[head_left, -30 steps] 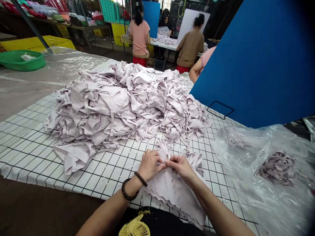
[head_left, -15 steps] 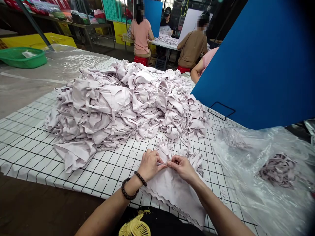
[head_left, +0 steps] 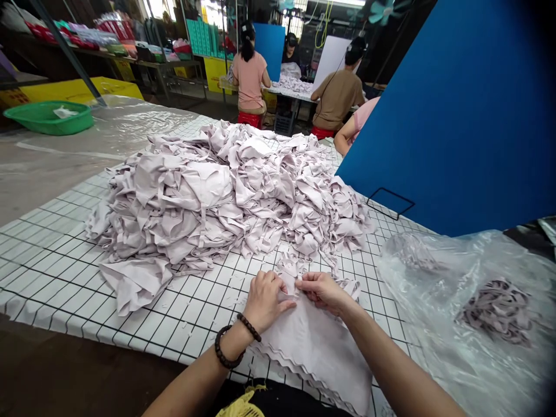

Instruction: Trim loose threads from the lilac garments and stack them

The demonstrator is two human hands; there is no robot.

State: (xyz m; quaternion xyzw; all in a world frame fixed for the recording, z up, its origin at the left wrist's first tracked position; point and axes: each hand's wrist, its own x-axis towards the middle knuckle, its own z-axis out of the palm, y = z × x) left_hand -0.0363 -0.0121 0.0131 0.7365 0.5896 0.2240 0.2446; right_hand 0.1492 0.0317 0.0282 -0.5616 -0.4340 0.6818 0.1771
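A flat stack of pale lilac fabric pieces (head_left: pixel 319 353) with scalloped edges lies at the table's near edge in front of me. My left hand (head_left: pixel 264 300), with bead bracelets on the wrist, and my right hand (head_left: pixel 324 291) meet at the stack's far end, both pinching the edge of the top fabric piece. Just beyond my fingers lie small lilac strips (head_left: pixel 295 266). A large heap of the same lilac fabric (head_left: pixel 226 191) fills the middle of the table.
The table wears a white cloth with a black grid (head_left: pixel 52 255). A clear plastic bag (head_left: pixel 478 313) holding lilac trimmings lies at the right, below a tall blue board (head_left: pixel 460 110). A green basin (head_left: pixel 50 117) sits far left. Other people sit at a far table.
My hands stay pinched together at the stack's far end. The view has tipped slightly, so everything sits a little lower in the picture.
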